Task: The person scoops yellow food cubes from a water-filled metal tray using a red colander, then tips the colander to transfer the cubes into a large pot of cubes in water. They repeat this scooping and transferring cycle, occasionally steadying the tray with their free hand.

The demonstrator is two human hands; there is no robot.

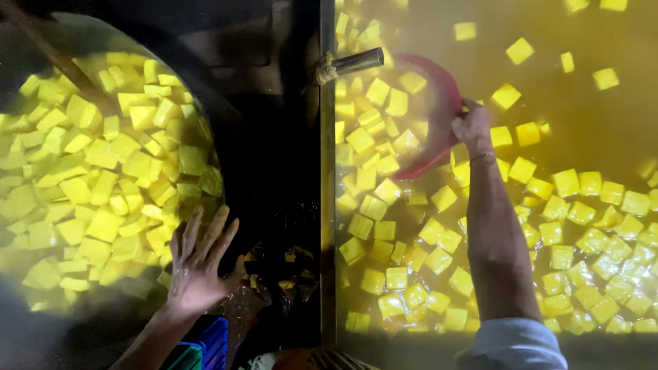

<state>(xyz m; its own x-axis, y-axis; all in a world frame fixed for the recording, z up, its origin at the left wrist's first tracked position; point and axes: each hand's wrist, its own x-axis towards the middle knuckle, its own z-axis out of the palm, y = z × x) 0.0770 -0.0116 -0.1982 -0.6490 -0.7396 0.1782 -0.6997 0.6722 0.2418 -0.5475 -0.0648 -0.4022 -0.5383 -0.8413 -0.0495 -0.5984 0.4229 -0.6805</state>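
Red scoop (439,103) gripped by right hand (471,127) in cube-filled yellow vat (589,116); left hand (195,264) spread wide on cube-filled basin (205,127).

Dim room w/ warm yellow light; dark metal divider (327,205) btwn vats, blue-green crate (202,346) at bottom.

Left hand (199,264) flat, fingers spread — right hand (471,127) clenched, arm outstretched.

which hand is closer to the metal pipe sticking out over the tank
Right. The right hand grips the red scoop just right of the metal pipe; the left hand rests far below-left.
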